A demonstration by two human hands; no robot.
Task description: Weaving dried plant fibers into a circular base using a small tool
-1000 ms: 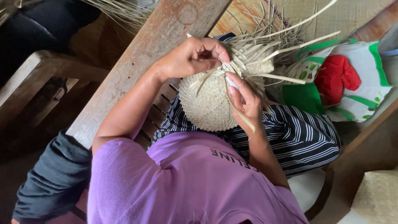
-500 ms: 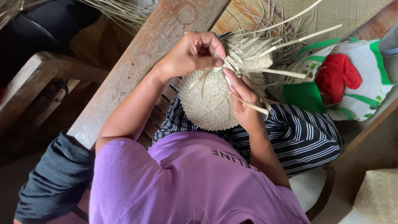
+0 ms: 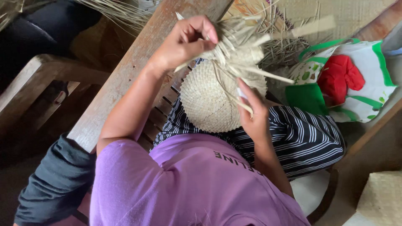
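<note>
Inspecting the head view, we find the woven straw piece [image 3: 213, 100] resting on the lap, over the striped trousers [image 3: 305, 138]. Our left hand [image 3: 186, 42] is curled shut, fingers pressed together, pinching the loose strips [image 3: 247, 52] at the unfinished edge. Our right hand [image 3: 253, 115] pinches a single strip against the weave. Beside the lap sits a green-and-white bag [image 3: 360, 96] holding a red cloth [image 3: 339, 77].

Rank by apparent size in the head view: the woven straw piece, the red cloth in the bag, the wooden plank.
1. wooden plank, the longest span
2. woven straw piece, held by the left hand and right hand
3. red cloth, smallest, though partly tucked into the bag
</note>
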